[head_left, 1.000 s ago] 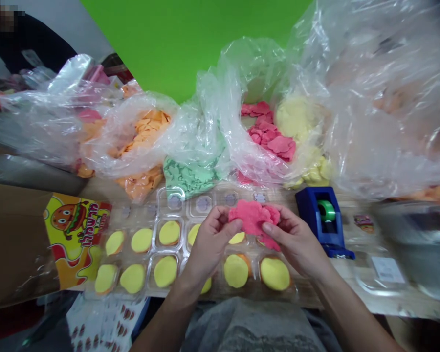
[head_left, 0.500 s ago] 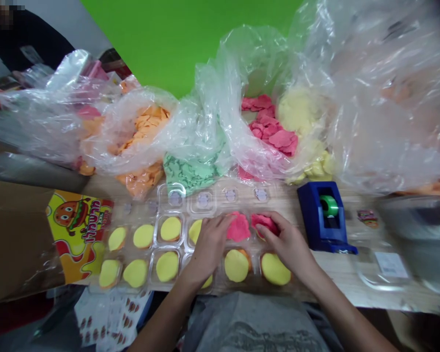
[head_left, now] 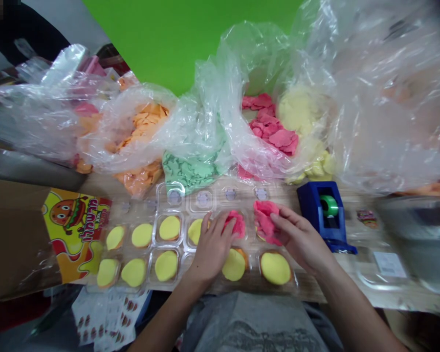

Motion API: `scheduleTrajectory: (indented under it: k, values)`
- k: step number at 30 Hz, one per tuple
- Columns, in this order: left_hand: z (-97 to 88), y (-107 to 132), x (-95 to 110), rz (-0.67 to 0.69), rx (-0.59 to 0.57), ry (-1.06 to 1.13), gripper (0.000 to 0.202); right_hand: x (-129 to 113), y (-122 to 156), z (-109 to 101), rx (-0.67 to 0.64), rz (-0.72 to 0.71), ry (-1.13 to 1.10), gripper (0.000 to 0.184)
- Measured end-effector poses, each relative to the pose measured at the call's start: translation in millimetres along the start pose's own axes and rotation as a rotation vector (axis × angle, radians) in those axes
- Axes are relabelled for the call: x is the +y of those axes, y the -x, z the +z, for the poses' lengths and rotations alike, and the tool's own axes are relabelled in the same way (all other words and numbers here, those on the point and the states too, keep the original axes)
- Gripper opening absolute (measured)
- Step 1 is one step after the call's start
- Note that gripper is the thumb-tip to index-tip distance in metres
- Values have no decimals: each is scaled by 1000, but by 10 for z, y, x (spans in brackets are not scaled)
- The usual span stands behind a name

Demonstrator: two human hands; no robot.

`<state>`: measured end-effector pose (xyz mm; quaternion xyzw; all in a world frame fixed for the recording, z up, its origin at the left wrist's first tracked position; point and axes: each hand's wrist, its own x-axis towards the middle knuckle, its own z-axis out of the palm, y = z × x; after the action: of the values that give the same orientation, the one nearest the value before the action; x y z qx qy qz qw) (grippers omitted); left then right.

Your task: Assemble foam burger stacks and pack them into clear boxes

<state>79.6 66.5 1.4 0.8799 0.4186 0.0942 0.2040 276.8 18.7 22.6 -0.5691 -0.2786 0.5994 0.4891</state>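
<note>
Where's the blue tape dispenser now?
In the head view, the blue tape dispenser sits on the wooden table, right of the right hand and plastic tray.

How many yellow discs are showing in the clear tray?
9 visible. Far row: four, left of the left hand. Near row: three left of it, two right. The hands and pink dough may hide more.

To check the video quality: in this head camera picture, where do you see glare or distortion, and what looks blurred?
In the head view, glare shines on the clear plastic bag; the edge of the green backdrop runs on a slant, probably from wide-lens bending; the right end of the wooden table looks soft, while the left hand and right hand look fairly sharp.
</note>
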Motion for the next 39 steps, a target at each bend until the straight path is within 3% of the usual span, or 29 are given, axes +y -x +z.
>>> scheduleTrajectory:
  k: [3,8,10,14,20,24,27,29,31,33,34,36,39]
  values:
    - [-77,22,70,-22,2,110,31,-28,29,88,-104,38,-110,35]
    - [-257,-32,308,-353,29,904,31,-40,58,256,-98,-41,-153,40]
    - [-295,-67,374,-432,15,1064,30,-58,80,287,-55,-59,-124,32]
    - [-350,-67,399,-514,13,1338,21,-143,135,253,-28,6,-202,16]
    - [-528,12,445,-575,29,1713,21,-294,211,235,-55,121,-396,12]
    - [-563,41,485,-495,40,1622,36,-288,211,280,-58,36,-308,12]
    - [-534,51,402,-498,62,1537,40,-267,172,292,-66,12,-228,15]
    - [-545,59,255,-528,162,1524,38,-264,135,267,-29,-18,-152,17]
    - [-599,86,48,-556,345,1466,38,-265,97,209,59,-72,-40,19]
    - [-676,142,-172,-564,501,1325,40,-266,62,125,144,-129,66,20]
    - [-710,180,-268,-567,524,1236,40,-268,47,81,168,-145,106,20]
    - [-739,259,-409,-554,414,1012,38,-272,19,5,190,-158,163,22]
    - [-652,335,-488,-493,137,710,35,-275,-15,-46,216,-167,234,25]
